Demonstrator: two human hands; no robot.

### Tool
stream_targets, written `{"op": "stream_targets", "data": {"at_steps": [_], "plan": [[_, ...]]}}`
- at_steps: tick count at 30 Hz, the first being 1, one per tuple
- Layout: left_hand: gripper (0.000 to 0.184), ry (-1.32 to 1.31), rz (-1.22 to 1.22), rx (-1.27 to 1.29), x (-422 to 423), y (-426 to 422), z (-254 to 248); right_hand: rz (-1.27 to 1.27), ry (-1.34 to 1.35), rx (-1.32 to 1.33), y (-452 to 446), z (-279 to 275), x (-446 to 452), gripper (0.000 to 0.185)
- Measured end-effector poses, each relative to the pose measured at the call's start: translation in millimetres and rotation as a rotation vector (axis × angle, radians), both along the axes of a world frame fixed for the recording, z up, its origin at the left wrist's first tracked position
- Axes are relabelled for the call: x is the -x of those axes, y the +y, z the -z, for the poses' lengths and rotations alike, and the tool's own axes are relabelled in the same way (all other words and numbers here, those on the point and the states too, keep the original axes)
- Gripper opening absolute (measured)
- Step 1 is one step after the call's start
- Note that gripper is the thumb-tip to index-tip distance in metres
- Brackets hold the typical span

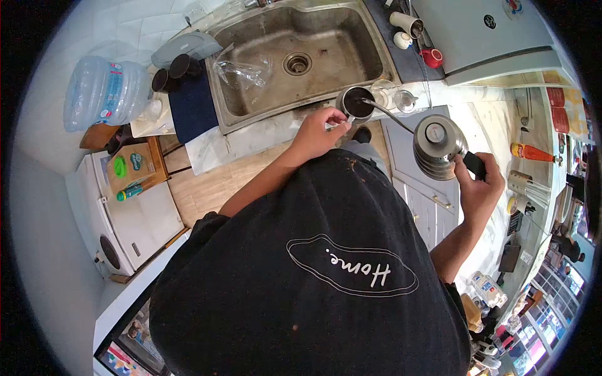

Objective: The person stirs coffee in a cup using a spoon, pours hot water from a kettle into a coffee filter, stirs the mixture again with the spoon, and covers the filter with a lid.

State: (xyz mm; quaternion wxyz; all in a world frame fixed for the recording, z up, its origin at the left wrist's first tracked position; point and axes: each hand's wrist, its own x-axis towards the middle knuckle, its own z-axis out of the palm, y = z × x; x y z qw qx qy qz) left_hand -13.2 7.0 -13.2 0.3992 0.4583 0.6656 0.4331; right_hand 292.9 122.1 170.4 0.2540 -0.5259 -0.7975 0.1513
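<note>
A big water bottle (103,94) stands well to the left of the sink (370,37), with two dark cups (164,81) closer to the sink and a dark blue cloth (193,109) just beside its left edge. A clear plastic bag (241,70) lies in the left part of the sink. In front of the sink's near edge, towards its right end, the left hand (321,133) has thumb and forefinger drawn together, pinching the small handle of a metal mug (355,108). The mug is at the sink's near right corner, with a glass (384,95) just right of it. Right of the sink, the right hand (481,182) is curled closed around the black handle of a metal kettle (437,149), whose thin spout reaches left, its tip at the mug's mouth.
</note>
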Motion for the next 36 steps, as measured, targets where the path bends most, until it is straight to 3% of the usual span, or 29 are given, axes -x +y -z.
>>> {"op": "stream_targets", "data": {"at_steps": [20,29,36], "plan": [[0.029,-0.033,-0.062,0.007,2.2,-8.4,1.4,0.054,0.127,0.151,5.0,13.9,-14.9,0.023],[0.031,-0.017,-0.118,-0.002,1.0,-14.7,4.1,-0.015,0.019,0.011,12.0,8.4,-16.8,0.025],[0.032,-0.055,-0.139,0.015,2.5,-12.3,-13.8,-0.053,0.051,0.057,19.6,9.3,-9.7,0.025]]}}
